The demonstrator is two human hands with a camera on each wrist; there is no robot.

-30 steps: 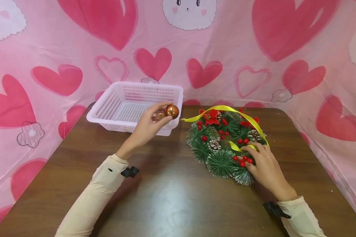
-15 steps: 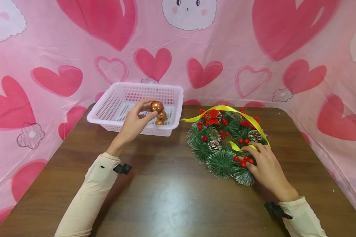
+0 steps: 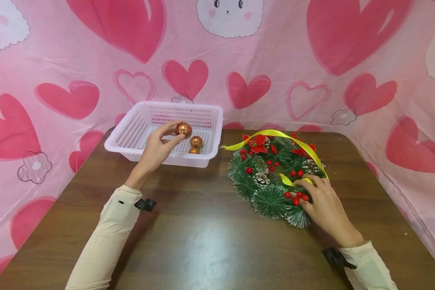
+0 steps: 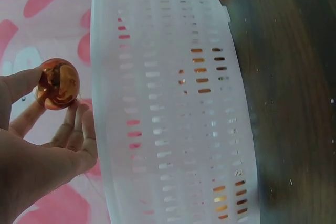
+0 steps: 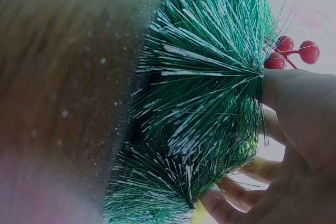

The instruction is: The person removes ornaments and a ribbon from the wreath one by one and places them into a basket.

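Note:
A shiny copper-coloured bauble (image 3: 183, 129) is pinched between the thumb and fingers of my left hand (image 3: 158, 145), over the white plastic basket (image 3: 130, 150). Two more copper baubles (image 3: 196, 141) lie inside the basket at its right end. In the left wrist view the held bauble (image 4: 59, 84) shows above the basket's rim. My right hand (image 3: 326, 205) grips the right front part of a green Christmas wreath (image 3: 270, 201), beside a cluster of red berries (image 3: 296, 198). A yellow ribbon (image 3: 288, 135) runs over the wreath, and its short end lies by the right fingertips.
The brown wooden table (image 3: 203, 241) carries the basket at the back left and the wreath at the right. A pink heart-printed cloth (image 3: 217, 52) hangs behind and along the sides. Pine cones (image 3: 262, 179) and red flowers (image 3: 257, 143) sit on the wreath.
My left hand has moved left with its bauble, from the basket's right end toward its middle, uncovering the two baubles inside. The right hand and wreath stay where they were.

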